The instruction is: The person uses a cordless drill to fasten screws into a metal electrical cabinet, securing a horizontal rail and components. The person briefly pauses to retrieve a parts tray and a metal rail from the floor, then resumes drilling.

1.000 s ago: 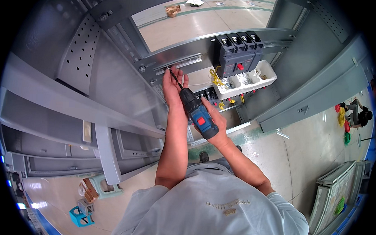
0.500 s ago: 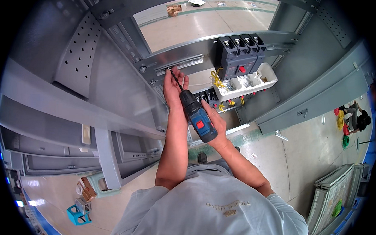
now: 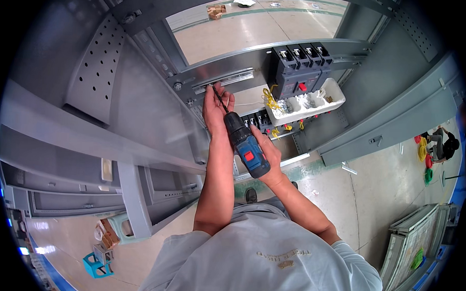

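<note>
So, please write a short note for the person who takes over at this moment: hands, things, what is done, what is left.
Right hand: grips the blue drill, its long bit pointed up at the grey rail.
Left hand: raised to the rail, fingers at the bit tip; whether they hold a screw cannot be seen.
Things: black breaker mounted to the right on the same rail; white tray of small parts below it.
Done: breaker is on the rail.
Left: the fastening at the bit tip appears unfinished, since the drill is on it; check it before moving on.
</note>
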### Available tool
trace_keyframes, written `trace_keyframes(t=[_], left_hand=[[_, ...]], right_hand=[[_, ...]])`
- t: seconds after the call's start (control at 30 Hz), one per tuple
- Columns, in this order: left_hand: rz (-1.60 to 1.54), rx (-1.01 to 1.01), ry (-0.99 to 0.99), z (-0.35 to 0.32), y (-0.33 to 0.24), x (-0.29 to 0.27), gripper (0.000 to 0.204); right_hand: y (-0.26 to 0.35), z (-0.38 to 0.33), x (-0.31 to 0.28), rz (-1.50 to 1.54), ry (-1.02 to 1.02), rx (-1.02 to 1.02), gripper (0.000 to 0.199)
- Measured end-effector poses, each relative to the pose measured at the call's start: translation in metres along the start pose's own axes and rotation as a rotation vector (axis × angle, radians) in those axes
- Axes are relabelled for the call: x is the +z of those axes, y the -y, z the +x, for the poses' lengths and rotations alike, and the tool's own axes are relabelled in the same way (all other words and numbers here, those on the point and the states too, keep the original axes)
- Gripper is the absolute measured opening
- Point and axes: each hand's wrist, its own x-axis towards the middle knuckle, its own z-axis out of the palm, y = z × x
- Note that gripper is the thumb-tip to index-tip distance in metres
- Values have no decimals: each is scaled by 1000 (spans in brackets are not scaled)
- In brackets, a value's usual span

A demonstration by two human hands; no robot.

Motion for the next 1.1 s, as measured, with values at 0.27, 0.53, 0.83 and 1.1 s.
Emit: trace_keyframes(t=[0.27, 0.53, 0.83, 1.1], left_hand=[[-54, 0, 2, -1, 3, 0, 34], [-102, -18, 2, 2, 5, -4, 32], [-122, -38, 14, 5, 5, -6, 29], [-169, -53, 25, 6, 6, -9, 30]], right_hand=[[0, 2, 0, -6, -23, -43, 69], [-1, -3, 1, -12, 26, 47, 63], [2, -3, 0, 2, 24, 11, 63], [0, -2, 2, 4, 16, -12, 66]])
